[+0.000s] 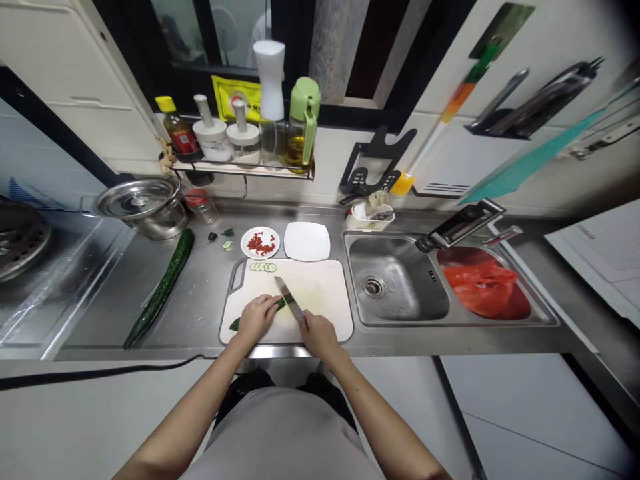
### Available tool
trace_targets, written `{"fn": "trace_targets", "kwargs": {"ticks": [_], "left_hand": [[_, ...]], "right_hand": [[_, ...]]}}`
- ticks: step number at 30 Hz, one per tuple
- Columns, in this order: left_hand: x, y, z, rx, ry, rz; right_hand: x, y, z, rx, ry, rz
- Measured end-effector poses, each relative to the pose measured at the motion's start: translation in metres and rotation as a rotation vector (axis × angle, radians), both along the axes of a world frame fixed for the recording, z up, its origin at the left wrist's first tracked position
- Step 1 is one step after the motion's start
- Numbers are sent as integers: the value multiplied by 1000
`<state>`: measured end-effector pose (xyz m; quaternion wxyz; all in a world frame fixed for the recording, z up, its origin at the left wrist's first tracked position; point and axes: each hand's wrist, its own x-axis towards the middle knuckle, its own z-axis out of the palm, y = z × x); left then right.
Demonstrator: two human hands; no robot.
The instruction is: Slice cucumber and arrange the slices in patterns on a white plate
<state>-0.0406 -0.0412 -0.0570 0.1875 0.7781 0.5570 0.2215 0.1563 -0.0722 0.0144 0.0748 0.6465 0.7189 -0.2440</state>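
On a white cutting board (pixel 325 287) lies a piece of cucumber (pixel 235 325), its ends showing on either side of my left hand (pixel 259 316), whose fingers press down on it. My right hand (pixel 319 335) is closed round the handle of a kitchen knife (pixel 289 298). The blade stands at the cucumber's right end, close to my left fingertips. Several round cucumber slices (pixel 263 267) lie in a row at the board's upper left. Behind the board are a white plate of chopped red pieces (pixel 261 244) and a bare white plate (pixel 307 241).
A whole cucumber (pixel 161 287) lies on the steel counter to the left, near a lidded pot (pixel 150 207) and a red-capped jar (pixel 201 205). Small cucumber scraps (pixel 227 246) sit behind the board. To the right is a double sink (pixel 400 280) with a red plastic bag (pixel 480 288).
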Motion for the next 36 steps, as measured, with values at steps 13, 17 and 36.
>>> {"fn": "trace_targets", "kwargs": {"ticks": [13,17,36], "left_hand": [[-1,2,-1,8,-13,-10],[-2,2,0,-19,-6,-15],[0,3,5,-55,-37,-8]], "right_hand": [[-7,3,3,-32,2,2],[-9,3,2,-35,2,-5],[-20,10,8,-79,-9,31]]}}
